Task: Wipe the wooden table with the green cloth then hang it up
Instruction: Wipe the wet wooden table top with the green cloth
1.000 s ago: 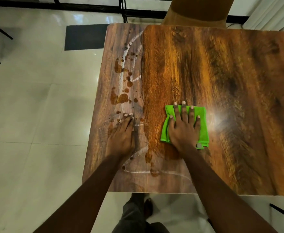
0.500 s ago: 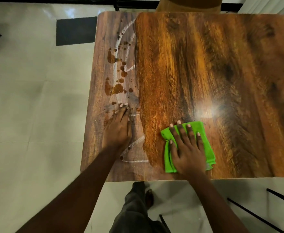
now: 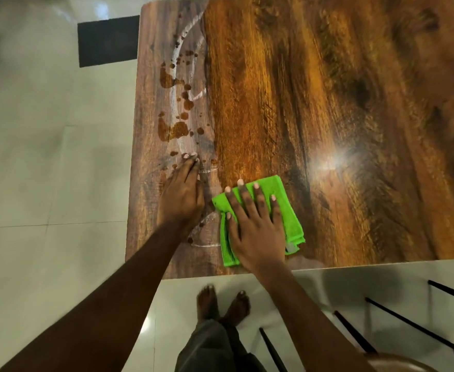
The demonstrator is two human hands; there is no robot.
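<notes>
- Right grip (image 3: pixel 255 232): a bare hand laid flat, palm down, on the folded bright-green ribbed cloth (image 3: pixel 287 210); fingers straight and spread, pressing the cloth and curled round nothing.
- Left grip (image 3: pixel 181 200): a bare hand flat on the table, fingers straight and held close together, holding nothing; fingertips point toward the far edge.
- Green cloth: lies on the dark-grained brown wooden table (image 3: pixel 328 103) just inside its near edge, toward the near-left corner and just to the right of the left grip. A small pale tag shows at its near-right corner.
- Table surface, left strip: duller and greyer, bearing dark wet brown blotches (image 3: pixel 179 130) and a curved whitish smear (image 3: pixel 185 33) that runs from the far edge toward the left grip. A second whitish arc (image 3: pixel 207 244) lies between the left wrist and the cloth.
- Table surface, right of that strip: glossy, with a bright light reflection (image 3: pixel 336 159).
- Surroundings: pale tiled floor (image 3: pixel 46 157); a dark rectangular mat (image 3: pixel 107 40) beside the table's far-left corner; the person's bare feet (image 3: pixel 220 304) below the near edge; thin black chair legs (image 3: pixel 408 323) at lower right.
</notes>
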